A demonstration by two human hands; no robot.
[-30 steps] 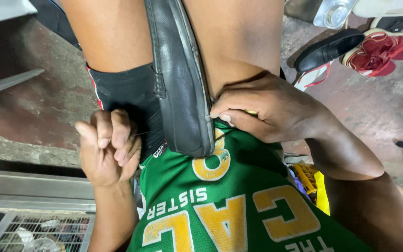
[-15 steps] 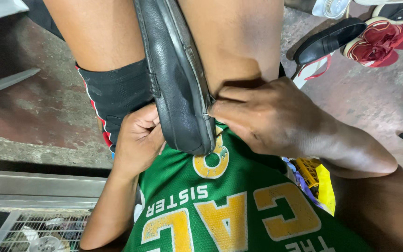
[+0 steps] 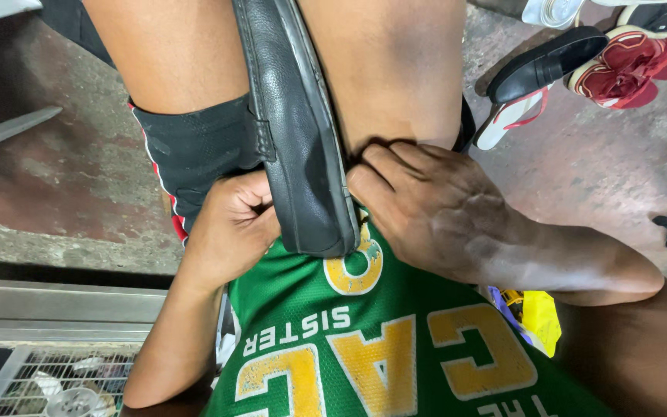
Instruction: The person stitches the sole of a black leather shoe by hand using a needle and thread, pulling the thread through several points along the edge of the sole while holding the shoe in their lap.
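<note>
A black leather shoe [image 3: 295, 131] is clamped between my bare knees, its heel end resting against my green shirt. My left hand [image 3: 229, 224] presses against the shoe's left side near the heel, fingers curled in a fist; whether it holds anything is hidden. My right hand [image 3: 434, 208] lies against the shoe's right edge, thumb and fingertips pinched at the seam by the sole. Any thread or needle is too small to see.
On the concrete floor at the upper right lie a black shoe [image 3: 542, 66], a white sandal with red straps [image 3: 511, 116] and red sandals [image 3: 631, 66]. A metal rail [image 3: 55, 309] and a wire basket [image 3: 48, 382] sit at the lower left. A yellow object [image 3: 538, 316] lies under my right forearm.
My left hand, first raised off to the left of the shoe, has moved in against its side. My right hand has stayed at the shoe's right edge.
</note>
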